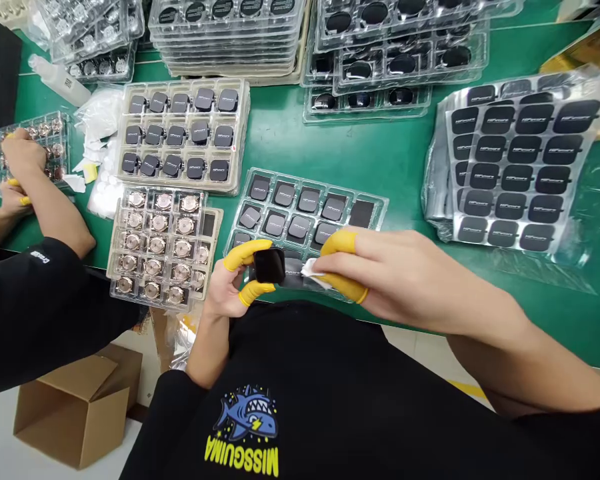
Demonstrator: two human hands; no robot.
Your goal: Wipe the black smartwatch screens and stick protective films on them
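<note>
Between the yellow-sleeved thumb and finger of my left hand [233, 283] is a black square watch face [269, 265], gripped by its edges with the glossy side up. My right hand [380, 270], also in yellow finger cots, pinches a small white wipe [314, 270] just right of the watch face, apart from it. Beneath both hands lies a clear plastic tray [380, 208] with rows of dark square pieces in its pockets. One pocket at its upper right shows a plain dark pad [361, 214]. My hands hide part of the tray's near rows.
Left of the tray stand stacked trays of square watch faces [180, 137] and of round watch cases [155, 245]. Sheets of black labels [517, 167] lie at the right. A co-worker's hands [23, 160] work at the far left. An open carton [75, 413] sits below the table.
</note>
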